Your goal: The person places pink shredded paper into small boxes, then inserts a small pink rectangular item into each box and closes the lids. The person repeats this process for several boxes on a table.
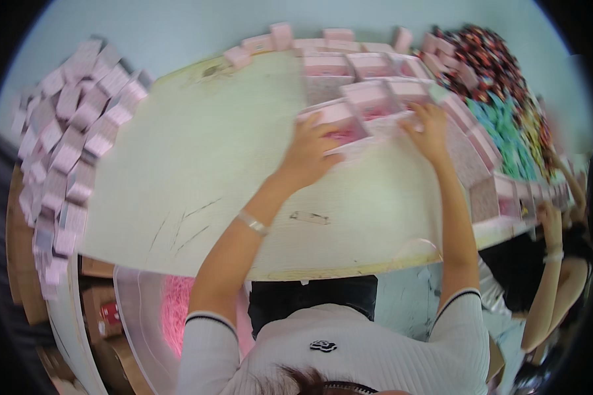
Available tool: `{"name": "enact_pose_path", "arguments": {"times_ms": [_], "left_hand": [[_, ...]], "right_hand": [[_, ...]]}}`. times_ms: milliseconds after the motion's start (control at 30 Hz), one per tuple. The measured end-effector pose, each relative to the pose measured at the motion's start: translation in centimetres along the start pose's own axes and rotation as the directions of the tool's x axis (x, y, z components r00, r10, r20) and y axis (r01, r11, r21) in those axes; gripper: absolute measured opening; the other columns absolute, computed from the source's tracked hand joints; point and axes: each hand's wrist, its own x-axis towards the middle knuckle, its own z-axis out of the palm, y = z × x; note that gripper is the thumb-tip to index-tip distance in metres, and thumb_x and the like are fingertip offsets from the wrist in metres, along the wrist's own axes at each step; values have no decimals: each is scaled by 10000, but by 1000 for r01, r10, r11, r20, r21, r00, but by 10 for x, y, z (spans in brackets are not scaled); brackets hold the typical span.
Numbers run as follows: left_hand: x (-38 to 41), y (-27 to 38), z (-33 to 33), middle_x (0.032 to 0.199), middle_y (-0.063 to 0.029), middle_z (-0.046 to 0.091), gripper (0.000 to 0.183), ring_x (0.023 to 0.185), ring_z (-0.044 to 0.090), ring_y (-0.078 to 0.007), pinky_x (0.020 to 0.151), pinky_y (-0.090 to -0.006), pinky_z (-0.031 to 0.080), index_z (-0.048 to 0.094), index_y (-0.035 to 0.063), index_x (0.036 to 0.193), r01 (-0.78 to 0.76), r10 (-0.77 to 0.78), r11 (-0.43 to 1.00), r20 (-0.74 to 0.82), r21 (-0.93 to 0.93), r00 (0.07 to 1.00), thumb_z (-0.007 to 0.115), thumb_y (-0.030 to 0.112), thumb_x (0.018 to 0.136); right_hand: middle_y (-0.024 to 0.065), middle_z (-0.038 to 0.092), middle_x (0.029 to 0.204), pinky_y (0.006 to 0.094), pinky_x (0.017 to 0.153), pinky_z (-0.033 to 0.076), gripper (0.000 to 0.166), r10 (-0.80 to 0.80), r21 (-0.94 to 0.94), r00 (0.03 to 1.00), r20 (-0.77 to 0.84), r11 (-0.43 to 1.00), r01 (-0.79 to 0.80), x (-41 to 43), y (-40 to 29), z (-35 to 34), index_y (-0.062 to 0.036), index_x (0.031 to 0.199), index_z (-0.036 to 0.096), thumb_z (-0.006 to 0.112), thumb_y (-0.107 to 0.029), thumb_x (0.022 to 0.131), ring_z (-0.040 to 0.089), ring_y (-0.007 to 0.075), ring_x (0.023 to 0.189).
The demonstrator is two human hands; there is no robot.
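Note:
My left hand [312, 150] grips the left side of an open pink box [330, 114] with pink shredded filler [345, 134] inside. To its right stands another open pink box [368, 98], also with pink filler. My right hand [427, 129] is at the front edge of a third open box [409, 90], its thumb and fingers bent; whether it grips the box cannot be told. Behind these, more open pink boxes [326, 64] stand in a row. Some of the boxes' insides are hidden by my fingers.
A large heap of pink boxes [79, 113] lies left. At the right are wrapped red-and-black packets [494, 64], turquoise packets [506, 136] and a row of boxes [484, 197]. A co-worker's hand [548, 215] touches that row. Below the table edge [326, 272] a tub [138, 306] holds pink shred.

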Motion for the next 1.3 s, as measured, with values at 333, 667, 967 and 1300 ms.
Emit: {"name": "enact_pose_path", "arguments": {"times_ms": [333,667,967,1300], "left_hand": [[0,46,20,1325,-153,319,594,1286,195,-347,984,-636,76,518,136,1140,-18,44,996,-296,89,954,705,401,642],[-328,120,-68,1228,-185,418,581,1180,343,-372,961,-470,281,440,58,1202,853,-645,493,-586,171,491,664,257,704],[-396,149,-15,1008,-240,547,606,893,547,-383,757,-465,426,306,68,1290,1000,-975,6,-220,-29,-1,571,147,751],[-547,180,-82,1050,-183,566,602,977,535,-351,804,-426,433,353,134,1260,950,-868,-267,-469,164,-163,603,79,715]], "right_hand": [[196,434,1242,407,1002,263,423,-39,310,977,-207,945,104,-22,-72,-64,14,1203,438,543,-77,804,398,335,1157],[216,378,1272,398,951,337,421,-659,785,746,100,513,348,-69,-246,-11,-11,1158,466,588,-44,756,386,375,1165],[201,397,1272,392,975,321,437,-714,809,666,216,513,287,-77,-258,0,-25,1179,462,594,-100,769,372,359,1182],[194,429,1245,405,977,321,397,-720,801,665,199,510,313,-79,-258,-7,-10,1123,495,599,-76,745,383,364,1173]]}}
